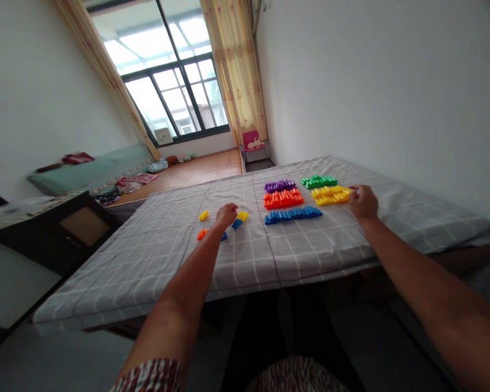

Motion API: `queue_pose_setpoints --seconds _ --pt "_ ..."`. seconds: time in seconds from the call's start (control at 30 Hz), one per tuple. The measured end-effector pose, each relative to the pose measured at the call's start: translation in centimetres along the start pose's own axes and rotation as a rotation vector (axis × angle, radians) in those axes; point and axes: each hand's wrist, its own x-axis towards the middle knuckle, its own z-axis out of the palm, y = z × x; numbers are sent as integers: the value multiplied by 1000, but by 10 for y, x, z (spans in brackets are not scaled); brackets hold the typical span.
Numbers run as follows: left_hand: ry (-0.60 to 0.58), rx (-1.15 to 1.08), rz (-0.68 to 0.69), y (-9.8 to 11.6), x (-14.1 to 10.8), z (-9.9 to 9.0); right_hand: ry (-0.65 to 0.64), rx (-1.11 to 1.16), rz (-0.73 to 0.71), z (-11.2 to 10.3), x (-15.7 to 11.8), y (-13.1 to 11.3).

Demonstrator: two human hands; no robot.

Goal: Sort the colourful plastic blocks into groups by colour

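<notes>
Glossy coloured plastic pieces, too small to name, lie on a grey checked cloth (pixel 245 250). My left hand (pixel 227 214) is closed above the cloth, just left of a small yellow and blue cluster (pixel 240 219); what its fingers hold, if anything, is hidden. Around it are a yellow piece (pixel 204 215), orange pieces (pixel 202 234) and a blue piece (pixel 224 236), the last partly behind my forearm. At the right end of a yellow row (pixel 330 195), my right hand (pixel 364 201) has its fingers pinched together, their contents unclear. Purple (pixel 280 186), orange-red (pixel 283 199), green (pixel 319 181) and blue (pixel 293 215) rows lie nearby.
A white wall (pixel 375 87) runs along the table's right side. On the left stands a dark cabinet (pixel 57 234). Beyond the table are a brown bed-like platform (pixel 204 166), a pink chair (pixel 251 139) and a curtained window (pixel 175 81).
</notes>
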Motion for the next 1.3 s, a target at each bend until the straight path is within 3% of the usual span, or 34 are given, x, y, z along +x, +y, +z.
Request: queue_pose_setpoints --seconds 0.27,0.37,0.43,0.57,0.73,0.87,0.97,1.07,1.2,1.3 --pt "-147 51 -33 7 -11 9 13 -19 -41 4 -4 -3" --pt "-65 43 -10 8 -12 10 56 0 -68 2 -4 -5" --pt "20 -45 85 11 -11 7 91 37 -102 -2 -4 -12" --pt "108 -304 367 34 -11 1 30 223 -211 -9 -6 -62" --pt "98 -438 701 87 -21 4 -339 564 -203 -5 -20 -157" --pt "98 -469 829 111 -32 4 -557 799 -174 6 -30 -192" --pt "109 -479 866 111 -36 2 -599 835 -170 12 -29 -185" --pt "149 -465 820 94 -38 -4 -468 702 -91 13 -14 -152" --pt "186 -401 707 48 -42 -16 -192 295 151 6 12 -89" --pt "196 -343 622 5 -49 -22 -145 35 277 2 18 -54"
